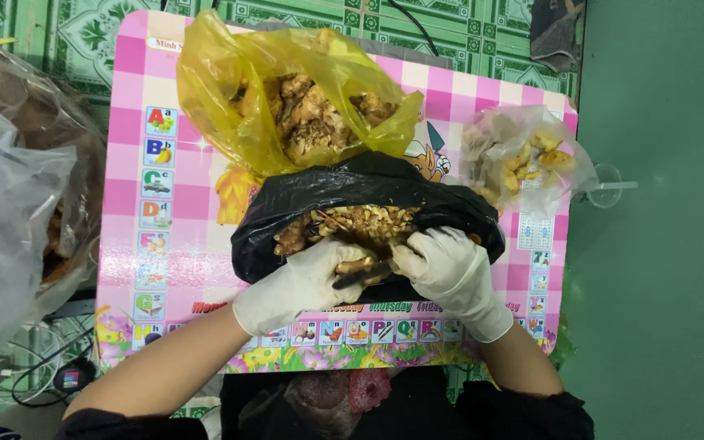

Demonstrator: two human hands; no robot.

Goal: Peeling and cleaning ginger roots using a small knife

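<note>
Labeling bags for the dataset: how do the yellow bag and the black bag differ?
The yellow bag is see-through and lies at the table's far edge, untouched; the black bag is opaque and nearer, with the left hand and right hand at its mouth. The yellow bag holds big brown lumps; the black bag holds small scraps. Both are open plastic bags on the pink table.

A single head-worn camera gives the only view, so no second view overlaps with it. It looks almost straight down from above the person, close enough that the small pink checked table with picture borders (128, 204) fills most of the frame. The person's forearms enter from the bottom edge, so the top of the frame lies farthest from the body. Green patterned floor tiles (83, 33) and a plain green surface (662, 244) line the edges.
</note>
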